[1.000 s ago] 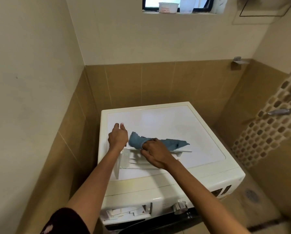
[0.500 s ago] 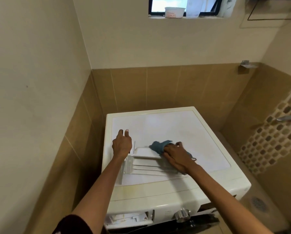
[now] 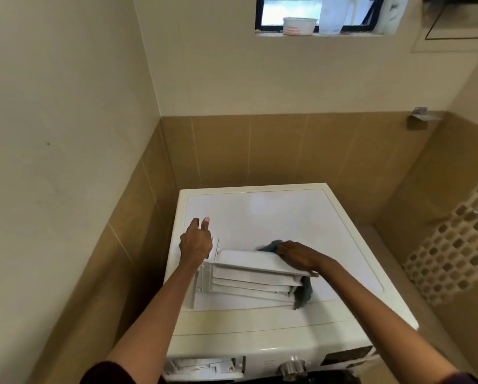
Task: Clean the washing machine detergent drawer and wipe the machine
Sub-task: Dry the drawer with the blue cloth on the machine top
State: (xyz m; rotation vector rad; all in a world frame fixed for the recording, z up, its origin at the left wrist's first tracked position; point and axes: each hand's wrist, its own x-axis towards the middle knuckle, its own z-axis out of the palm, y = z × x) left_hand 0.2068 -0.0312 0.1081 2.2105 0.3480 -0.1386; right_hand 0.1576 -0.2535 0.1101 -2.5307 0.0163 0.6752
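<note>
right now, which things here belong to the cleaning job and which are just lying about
In the job: detergent drawer, blue-grey cloth under the right hand, washing machine, open drawer slot.

Just lying about: white tub and translucent jug on the window sill, metal wall fitting.

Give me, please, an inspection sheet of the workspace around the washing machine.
Surface: washing machine top, white, carries the drawer.
Job's things: detergent drawer lies on the top; blue-grey cloth draped over its right end.
Clutter: nothing seen.
Hands: left hand touches the drawer's left end, fingers straight; right hand presses the cloth on the drawer.
Cables: nothing seen.
Surroundings: tiled walls; tub and jug on the window sill; drawer slot and dial on the machine's front.
</note>
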